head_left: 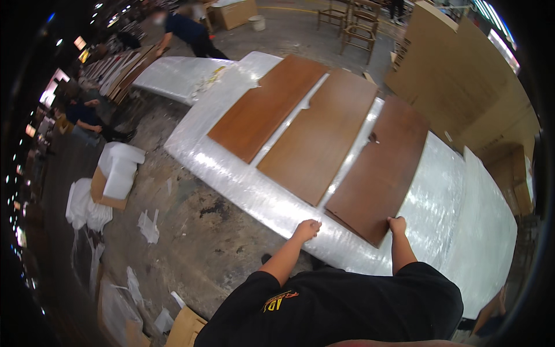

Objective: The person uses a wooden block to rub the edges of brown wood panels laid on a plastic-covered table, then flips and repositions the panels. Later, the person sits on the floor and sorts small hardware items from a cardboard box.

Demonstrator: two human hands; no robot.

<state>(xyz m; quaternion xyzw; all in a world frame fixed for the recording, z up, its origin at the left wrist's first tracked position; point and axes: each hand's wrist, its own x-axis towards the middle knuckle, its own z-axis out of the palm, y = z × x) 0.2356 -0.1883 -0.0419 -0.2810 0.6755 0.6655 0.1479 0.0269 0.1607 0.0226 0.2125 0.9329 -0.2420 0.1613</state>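
Three flat wooden panels lie side by side on a wide surface covered in shiny clear wrap (217, 165). The left panel (269, 107) is reddish brown, the middle panel (321, 136) lighter brown, and the right panel (378, 170) dark brown with a small dark notch or mark. My right hand (397, 225) grips the near right edge of the dark brown panel, thumb against its side. Just off that panel's near left corner, my left hand (307, 230) is over the wrapped edge with curled fingers; I see nothing in it.
Large cardboard sheets (457, 69) stand at the right. Wooden chairs (361, 29) are at the back. Two people work at far left, one by stacked boards (124, 72). An open carton with white foam (118, 173) and loose plastic scraps (148, 226) are on the floor.
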